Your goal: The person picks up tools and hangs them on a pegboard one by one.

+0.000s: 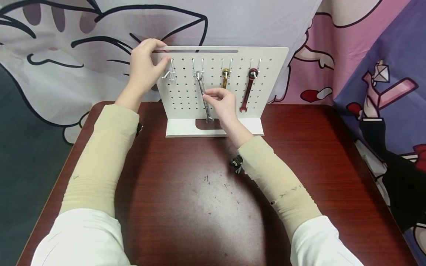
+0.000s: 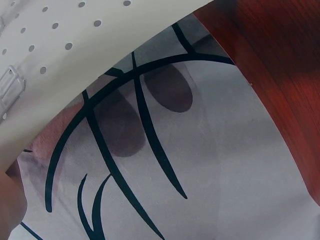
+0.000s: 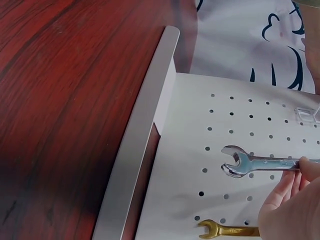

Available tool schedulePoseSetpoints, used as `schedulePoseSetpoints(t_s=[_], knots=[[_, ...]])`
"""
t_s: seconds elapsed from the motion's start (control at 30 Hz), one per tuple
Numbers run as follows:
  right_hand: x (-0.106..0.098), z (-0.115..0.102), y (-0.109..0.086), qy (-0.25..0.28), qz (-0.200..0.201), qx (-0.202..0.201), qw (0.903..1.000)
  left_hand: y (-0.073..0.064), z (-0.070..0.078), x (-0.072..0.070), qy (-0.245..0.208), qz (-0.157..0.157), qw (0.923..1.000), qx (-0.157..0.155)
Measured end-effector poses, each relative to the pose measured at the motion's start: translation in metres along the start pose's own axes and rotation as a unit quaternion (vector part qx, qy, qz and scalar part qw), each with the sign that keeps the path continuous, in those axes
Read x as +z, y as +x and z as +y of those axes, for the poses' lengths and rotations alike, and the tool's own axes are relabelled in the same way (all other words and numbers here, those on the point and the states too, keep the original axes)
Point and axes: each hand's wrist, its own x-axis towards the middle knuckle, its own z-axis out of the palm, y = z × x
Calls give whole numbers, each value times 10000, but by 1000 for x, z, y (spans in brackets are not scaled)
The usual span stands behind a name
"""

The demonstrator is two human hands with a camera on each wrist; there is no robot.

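A white pegboard [image 1: 186,96] stands upright at the back of the table. At its upper left corner my left hand [image 1: 144,66] grips the top edge, thumb in front. My right hand [image 1: 223,105] pinches the shaft of a silver combination wrench [image 1: 203,92], whose ring end is up at a hook. In the right wrist view the wrench's open end [image 3: 235,162] points away from the fingers. Right of it hang a gold wrench [image 1: 225,75], partly hidden behind my right hand, and a dark red wrench [image 1: 247,88].
An unused wire hook [image 1: 170,74] sits at the board's left. The board's base [image 1: 179,129] rests on the dark red wooden table [image 1: 186,192]. Behind stands a printed cloth [image 1: 239,22]; a purple patterned cloth [image 1: 399,44] hangs at the right.
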Motion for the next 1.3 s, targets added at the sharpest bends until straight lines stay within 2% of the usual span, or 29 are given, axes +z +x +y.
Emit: schedulePoseSetpoints(t_s=[0.37, 0.7, 0.83, 1.07, 1.3], knots=[[7, 3, 4, -83, 133, 174, 9997, -1, 2, 1, 37, -8, 10000, -41], [1, 3, 7, -463, -193, 152, 9986, -1, 0, 2, 95, 41, 9999, -42], [-2, 2, 6, -428, -315, 106, 9985, -1, -1, 2, 93, 48, 9999, -50], [-14, 6, -2, -365, -327, 36, 9988, -2, 0, 2, 78, 80, 9999, -96], [-39, 5, -17, -575, -470, 94, 9972, -2, 0, 2, 54, 108, 9999, 24]])
